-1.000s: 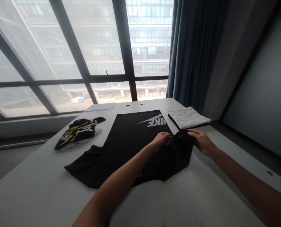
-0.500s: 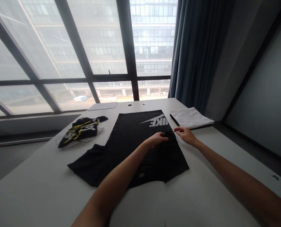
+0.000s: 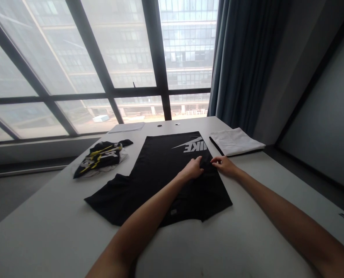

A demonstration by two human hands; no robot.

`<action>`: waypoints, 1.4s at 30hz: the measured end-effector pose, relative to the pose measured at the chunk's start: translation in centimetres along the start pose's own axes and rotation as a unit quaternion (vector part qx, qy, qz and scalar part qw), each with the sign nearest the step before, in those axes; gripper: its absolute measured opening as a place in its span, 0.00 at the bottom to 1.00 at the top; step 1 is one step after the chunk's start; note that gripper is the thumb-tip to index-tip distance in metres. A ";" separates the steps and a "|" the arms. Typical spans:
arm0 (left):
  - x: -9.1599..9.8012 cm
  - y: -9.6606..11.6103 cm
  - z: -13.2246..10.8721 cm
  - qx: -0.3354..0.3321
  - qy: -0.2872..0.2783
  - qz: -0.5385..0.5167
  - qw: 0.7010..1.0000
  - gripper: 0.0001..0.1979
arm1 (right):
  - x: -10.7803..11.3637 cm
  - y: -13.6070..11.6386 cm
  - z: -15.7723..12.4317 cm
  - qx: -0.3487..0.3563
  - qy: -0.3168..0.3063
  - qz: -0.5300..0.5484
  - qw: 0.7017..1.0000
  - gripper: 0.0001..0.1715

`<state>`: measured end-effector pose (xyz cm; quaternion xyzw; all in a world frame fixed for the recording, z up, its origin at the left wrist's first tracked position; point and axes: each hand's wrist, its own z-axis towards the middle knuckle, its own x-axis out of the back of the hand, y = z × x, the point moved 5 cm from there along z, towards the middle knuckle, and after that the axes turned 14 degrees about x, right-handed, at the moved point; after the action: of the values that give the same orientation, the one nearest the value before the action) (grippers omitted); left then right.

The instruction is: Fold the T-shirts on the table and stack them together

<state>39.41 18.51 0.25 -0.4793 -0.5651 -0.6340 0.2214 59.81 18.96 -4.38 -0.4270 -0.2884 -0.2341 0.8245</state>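
Note:
A black T-shirt (image 3: 160, 166) with a white printed logo lies on the white table (image 3: 53, 227). One side is folded inward, and a sleeve sticks out at the left. My left hand (image 3: 193, 168) rests on the shirt just below the print, its fingers apart with nothing held. At the shirt's right edge, my right hand (image 3: 226, 166) has its fingertips pinched together on the black cloth. The two hands are a short way apart.
To the left lies a bundled black, yellow and white garment (image 3: 101, 158), with clear plastic beneath it. A folded white cloth (image 3: 237, 141) sits on something dark at the right. White sheets (image 3: 126, 127) lie at the far left, before the windows.
My left hand has let go of a bunched bit of the shirt and its fingers have spread. My right hand has moved slightly left onto the shirt's edge. The cloth between them looks flatter.

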 end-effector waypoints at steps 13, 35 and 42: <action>-6.5 4.3 -6.1 -0.332 -0.137 0.122 0.925 0.29 | 0.5 0.1 -0.6 -0.003 0.036 -0.010 0.999 0.14; -5.4 0.9 -0.8 -0.203 0.024 0.149 0.967 0.32 | 0.7 0.4 -0.8 0.008 0.103 -0.066 0.993 0.12; -5.0 0.1 -0.3 -0.155 0.014 0.139 0.978 0.30 | 0.6 0.4 -0.9 0.009 0.088 -0.057 0.994 0.11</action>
<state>41.62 16.95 -3.95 -0.5729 -0.3846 -0.6834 0.2383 60.73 18.33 -4.58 -0.3796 -0.2403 -0.3148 0.8361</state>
